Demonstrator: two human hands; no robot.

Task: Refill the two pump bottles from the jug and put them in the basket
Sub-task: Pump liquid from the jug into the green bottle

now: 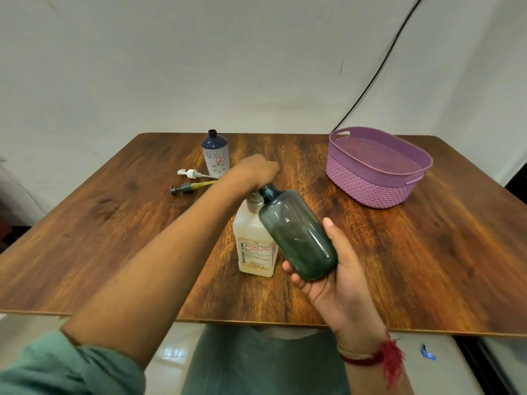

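- Right hand (328, 277): you are gripping the dark green bottle (299, 235) around its lower body, tilting it so its open neck is pointing up just beside the jug's cap.
- Left hand (256, 171): you are reaching over the jug (255, 252), fingers curling down at its top. The grip itself is hidden, so I cannot tell whether it is closing on the cap.
- Jug: standing upright near the middle of the table (427, 266).
- Blue-and-white bottle (215, 155): standing uncapped, far left.
- White pump (188, 173) and grey pump (182, 188): lying side by side just beside that bottle.
- Purple basket (376, 166): sitting far right, well apart.
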